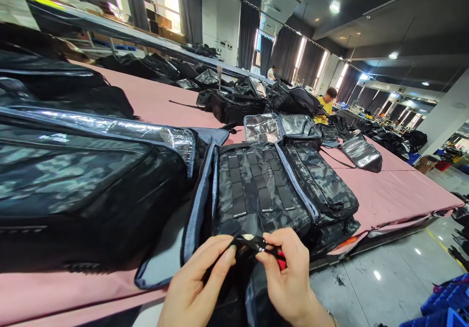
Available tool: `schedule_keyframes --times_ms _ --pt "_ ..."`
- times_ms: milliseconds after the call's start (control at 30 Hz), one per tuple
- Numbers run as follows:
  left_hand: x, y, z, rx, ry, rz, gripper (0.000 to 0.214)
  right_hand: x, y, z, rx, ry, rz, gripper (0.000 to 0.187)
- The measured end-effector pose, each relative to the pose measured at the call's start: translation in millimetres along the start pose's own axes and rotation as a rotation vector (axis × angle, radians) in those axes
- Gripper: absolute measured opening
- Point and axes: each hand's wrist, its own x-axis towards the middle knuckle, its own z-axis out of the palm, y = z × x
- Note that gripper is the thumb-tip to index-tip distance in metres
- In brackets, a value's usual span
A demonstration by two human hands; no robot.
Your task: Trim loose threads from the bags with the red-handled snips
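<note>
My left hand [205,271] pinches one end of a short piece of black strap or fabric edge [251,243] between thumb and fingers. My right hand [289,271] grips the same black piece from the other side. Something small and red [281,260] shows inside my right palm; its kind is hidden. Just beyond my fingers lies a dark camouflage bag panel [256,185] with rows of black webbing and grey-blue bound edges. A dark part of the bag hangs down below my hands.
A large black camouflage bag [91,185] fills the left. Silver-lined bags [362,152] and other black bags [238,103] lie along the pink table [399,190]. A person in yellow [324,107] is farther back. Blue crates [445,297] stand on the floor at right.
</note>
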Motion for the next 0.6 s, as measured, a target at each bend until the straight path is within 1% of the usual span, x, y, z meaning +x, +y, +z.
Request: schedule_keyframes --times_ms 100,167,233,300,400,467,533,600 --pt "-0.1 -2.1 1.5 0.024 0.013 0.048 0.028 -2.2 3.2 -0.9 -0.005 -0.036 -0.006 0.011" --pt "-1.2 -3.8 1.6 0.051 0.012 0.084 0.027 -4.6 5.0 -2.3 0.047 -0.033 0.033 0.008" --pt "-3.3 -6.3 1.7 0.087 0.019 0.126 0.024 -6.7 5.3 -3.9 0.153 -0.018 0.151 0.007" --pt "-5.6 -9.7 3.2 0.14 0.057 0.195 0.02 -7.0 3.9 -4.3 0.294 -0.02 0.315 0.011" --pt "-7.0 -15.0 9.4 0.237 0.119 0.382 0.022 -3.6 0.1 0.0 0.441 -0.044 0.538 0.017" --pt "-6.5 -16.9 14.6 0.317 0.112 0.53 0.027 -0.5 -1.9 5.5 0.44 -0.082 0.632 0.02" --pt "-6.1 -16.8 18.3 0.391 0.103 0.64 0.03 0.9 -2.2 11.1 0.391 -0.12 0.651 0.019" --pt "-6.8 -15.0 18.9 0.416 0.117 0.676 0.033 -0.2 -0.3 15.4 0.359 -0.136 0.605 0.021"
